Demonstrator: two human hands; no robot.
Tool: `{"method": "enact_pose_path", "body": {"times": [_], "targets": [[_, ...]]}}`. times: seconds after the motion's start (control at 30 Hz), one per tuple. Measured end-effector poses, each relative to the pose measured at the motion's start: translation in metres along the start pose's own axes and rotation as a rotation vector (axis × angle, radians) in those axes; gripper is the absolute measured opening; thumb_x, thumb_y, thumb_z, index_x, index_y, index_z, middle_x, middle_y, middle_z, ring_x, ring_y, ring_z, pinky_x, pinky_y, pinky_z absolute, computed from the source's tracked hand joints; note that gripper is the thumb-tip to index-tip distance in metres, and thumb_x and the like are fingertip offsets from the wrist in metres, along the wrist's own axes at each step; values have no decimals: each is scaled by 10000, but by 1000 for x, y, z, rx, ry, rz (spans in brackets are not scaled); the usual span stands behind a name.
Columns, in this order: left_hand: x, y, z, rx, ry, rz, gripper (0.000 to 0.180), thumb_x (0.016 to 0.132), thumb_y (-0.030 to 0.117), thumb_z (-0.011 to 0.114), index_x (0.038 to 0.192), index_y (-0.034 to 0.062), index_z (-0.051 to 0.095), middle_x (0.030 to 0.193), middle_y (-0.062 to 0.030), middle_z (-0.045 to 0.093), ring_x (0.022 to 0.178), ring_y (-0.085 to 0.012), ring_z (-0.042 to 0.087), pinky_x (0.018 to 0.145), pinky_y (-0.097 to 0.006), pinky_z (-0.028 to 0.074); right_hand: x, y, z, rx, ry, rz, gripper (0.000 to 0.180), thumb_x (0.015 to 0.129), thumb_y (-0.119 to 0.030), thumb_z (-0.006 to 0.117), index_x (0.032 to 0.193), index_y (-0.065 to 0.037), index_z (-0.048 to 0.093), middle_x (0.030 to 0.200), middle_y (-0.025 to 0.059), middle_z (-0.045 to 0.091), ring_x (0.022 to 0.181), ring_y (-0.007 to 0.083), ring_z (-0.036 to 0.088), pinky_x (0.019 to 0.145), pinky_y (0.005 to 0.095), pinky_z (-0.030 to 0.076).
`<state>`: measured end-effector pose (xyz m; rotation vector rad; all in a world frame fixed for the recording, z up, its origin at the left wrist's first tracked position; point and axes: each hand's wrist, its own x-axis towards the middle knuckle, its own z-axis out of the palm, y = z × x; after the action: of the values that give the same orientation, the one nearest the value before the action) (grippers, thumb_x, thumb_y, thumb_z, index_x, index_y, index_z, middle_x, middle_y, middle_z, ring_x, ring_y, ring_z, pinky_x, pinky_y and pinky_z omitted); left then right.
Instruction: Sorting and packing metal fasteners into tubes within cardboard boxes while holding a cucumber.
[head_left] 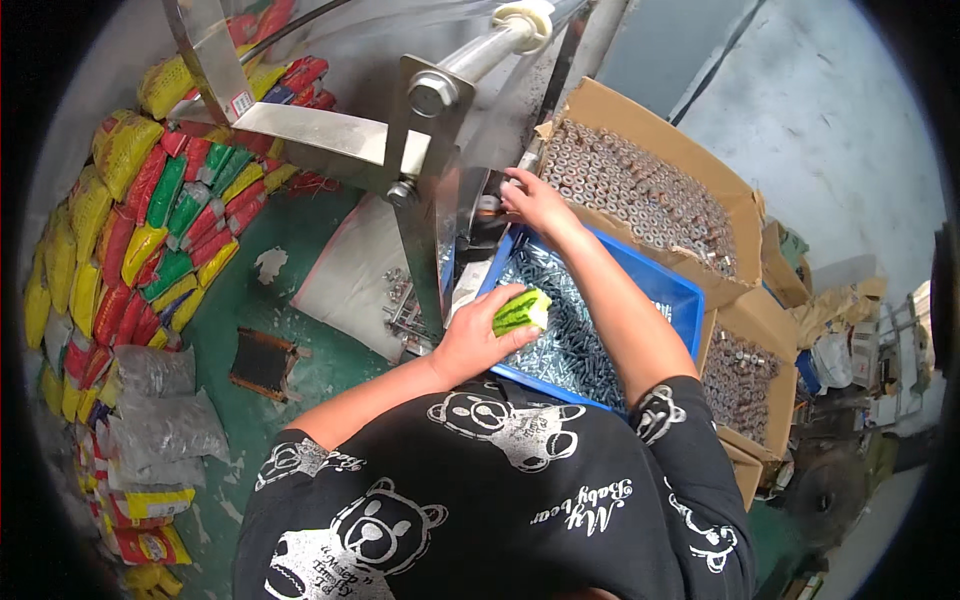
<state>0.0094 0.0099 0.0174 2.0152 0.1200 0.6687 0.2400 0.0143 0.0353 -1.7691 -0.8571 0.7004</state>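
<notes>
My left hand [478, 338] grips a green piece with a pale cut face [521, 311], held over the near corner of a blue bin [672, 290] full of silvery bolts [565, 335]. My right hand [535, 203] reaches to the far end of the bin, fingers closed against the base of a steel machine frame [430, 200]. Whether that hand holds a bolt is hidden. My black printed shirt fills the lower middle.
A cardboard box of metal nuts [640, 185] lies beyond the bin, with another carton [745, 375] to its right. Stacked red, green and yellow packets [150, 220] line the left. A white sack [350, 275] and grey bags [160, 410] lie on the green floor.
</notes>
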Motion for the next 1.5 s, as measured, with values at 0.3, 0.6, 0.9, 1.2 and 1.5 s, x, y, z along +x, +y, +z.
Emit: {"method": "enact_pose_path", "body": {"times": [0.3, 0.6, 0.9, 1.2, 1.5], "targets": [[-9, 82, -42, -1197, -415, -361, 511, 977, 367, 454, 1371, 99, 272, 1064, -79, 503, 669, -131, 437, 563, -250, 379, -183, 105, -116, -1024, -413, 111, 432, 792, -238, 639, 1201, -110, 585, 1053, 200, 639, 1007, 332, 603, 882, 411, 474], [-60, 202, -13, -1208, -771, -250, 949, 600, 371, 879, 1223, -78, 321, 1054, -246, 524, 855, -291, 590, 687, -365, 517, -222, 131, -106, -1195, -320, 75, 613, 651, -129, 761, 1215, -130, 521, 1134, 204, 511, 1015, 385, 563, 858, 451, 479], [-40, 210, 17, -944, -1103, 98, 1009, 697, 683, 654, 1183, -176, 446, 1096, -301, 569, 959, -375, 624, 814, -396, 523, -215, 140, -106, -1193, -342, 63, 474, 687, -61, 695, 1127, -105, 524, 1119, 215, 486, 969, 395, 578, 825, 448, 489], [-49, 209, 12, -902, -1313, 111, 1110, 584, 729, 703, 1237, -128, 438, 1205, -246, 530, 1063, -344, 581, 901, -390, 470, -200, 148, -116, -1104, -291, -72, 177, 833, -81, 515, 973, -45, 618, 958, 197, 619, 941, 363, 614, 810, 430, 498], [-27, 185, -30, -1016, -1103, 381, 927, 670, 681, 665, 1114, -118, 514, 1029, -223, 610, 871, -337, 642, 732, -359, 532, -199, 149, -129, -732, 139, -107, 88, 791, -95, 597, 849, -33, 622, 799, 197, 624, 795, 385, 602, 700, 433, 477]]}}
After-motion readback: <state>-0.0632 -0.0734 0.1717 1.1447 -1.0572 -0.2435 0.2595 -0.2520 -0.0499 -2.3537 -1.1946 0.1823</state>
